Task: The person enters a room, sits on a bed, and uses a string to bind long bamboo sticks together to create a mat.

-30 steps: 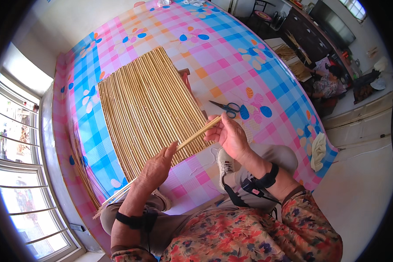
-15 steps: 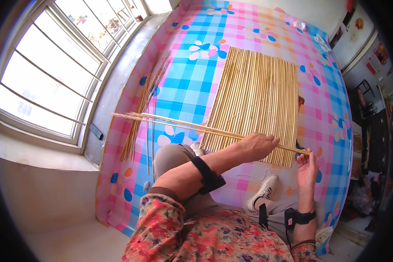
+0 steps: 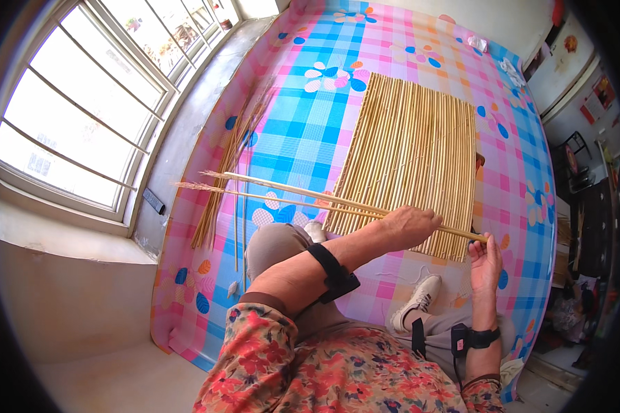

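Observation:
A few long pale reed stalks [image 3: 293,188] lie slantwise across the near part of a woven reed mat [image 3: 412,158], their feathery tips to the left. My left hand [image 3: 412,228], reaching over from the left, is closed around the stalks above the mat's near edge. Farther right, just past the mat's near right corner, my right hand [image 3: 487,263] pinches their butt ends between thumb and fingers. Towards the tips the stalks fan apart, while between my hands they run close together.
Under the mat is a pink and blue checked, flowered sheet [image 3: 310,138]. A bundle of loose reeds [image 3: 231,165] lies to the left. A barred window [image 3: 76,110] and a sill with a dark remote control [image 3: 153,201] flank it. My shoe [image 3: 418,303] rests near the mat.
The feathery ends of the held stalks have separated, leaving a wider gap between them. Both hands keep their grip in nearly the same place. The view has shifted slightly.

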`<move>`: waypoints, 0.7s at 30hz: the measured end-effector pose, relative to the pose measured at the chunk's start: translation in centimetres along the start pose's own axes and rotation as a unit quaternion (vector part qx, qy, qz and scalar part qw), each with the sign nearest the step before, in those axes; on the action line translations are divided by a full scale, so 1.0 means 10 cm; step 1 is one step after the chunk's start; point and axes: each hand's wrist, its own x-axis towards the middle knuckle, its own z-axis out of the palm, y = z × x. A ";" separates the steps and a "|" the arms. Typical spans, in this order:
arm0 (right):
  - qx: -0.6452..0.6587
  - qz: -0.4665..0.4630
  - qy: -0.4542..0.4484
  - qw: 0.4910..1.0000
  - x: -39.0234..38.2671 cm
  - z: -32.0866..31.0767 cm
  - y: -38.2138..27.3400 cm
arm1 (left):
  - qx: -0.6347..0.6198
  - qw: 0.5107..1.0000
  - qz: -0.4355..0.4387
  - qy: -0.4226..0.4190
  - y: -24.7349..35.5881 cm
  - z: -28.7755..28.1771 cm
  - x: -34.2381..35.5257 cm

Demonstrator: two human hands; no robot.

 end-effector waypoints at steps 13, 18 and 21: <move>-0.003 0.014 0.008 1.000 0.00 0.01 0.00 | 0.015 1.000 -0.002 -0.013 0.03 -0.05 -0.01; 0.013 0.046 -0.032 0.998 0.01 0.00 -0.02 | 0.014 1.000 -0.015 -0.017 -0.01 -0.08 -0.03; 0.018 0.048 -0.027 0.998 0.00 -0.01 -0.03 | 0.012 0.999 -0.026 -0.028 -0.01 -0.07 -0.01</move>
